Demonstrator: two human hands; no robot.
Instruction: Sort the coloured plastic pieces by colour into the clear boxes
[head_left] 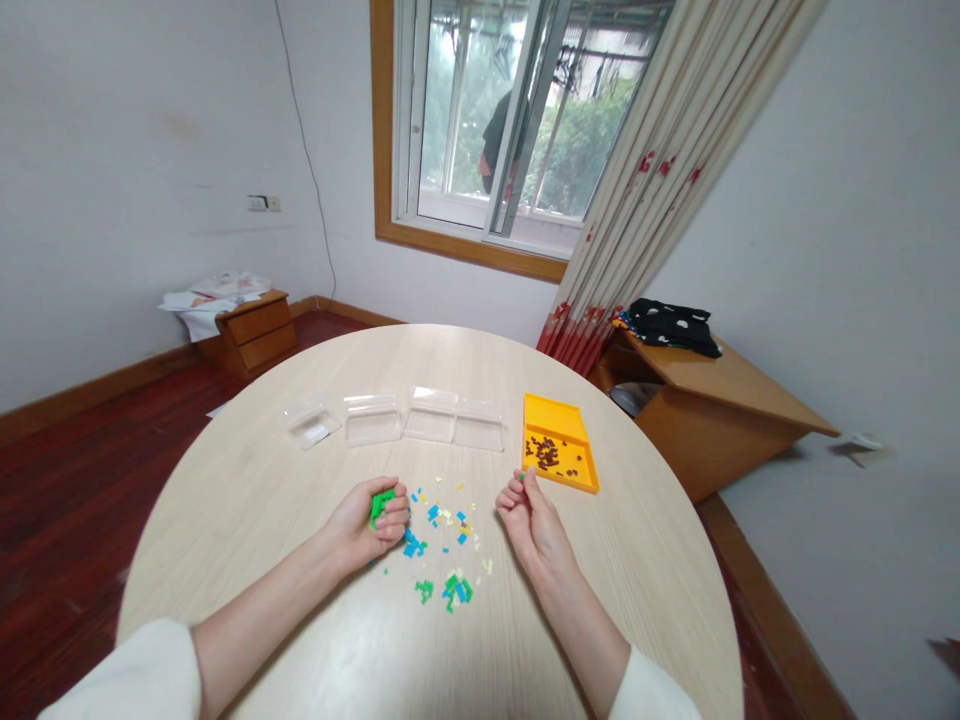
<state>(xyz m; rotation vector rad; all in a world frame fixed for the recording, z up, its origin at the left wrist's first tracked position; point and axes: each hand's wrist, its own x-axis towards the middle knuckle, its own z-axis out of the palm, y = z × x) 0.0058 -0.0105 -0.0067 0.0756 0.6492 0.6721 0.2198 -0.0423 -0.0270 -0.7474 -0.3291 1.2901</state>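
Note:
My left hand is cupped closed around a clump of small green building bricks, left of the loose pieces. My right hand is raised in a pinch near the yellow case, with a tiny green brick at its fingertips. Between the hands lie scattered blue bricks mixed with yellow and cream ones. Closer to me sit a small pile of green bricks and a mixed green and blue pile. The open yellow case holds many dark brown pieces.
Clear plastic boxes with raised lids stand in a row across the round table. The leftmost clear box has a white slip in it. A wooden desk stands to the right, and a person is visible beyond the window.

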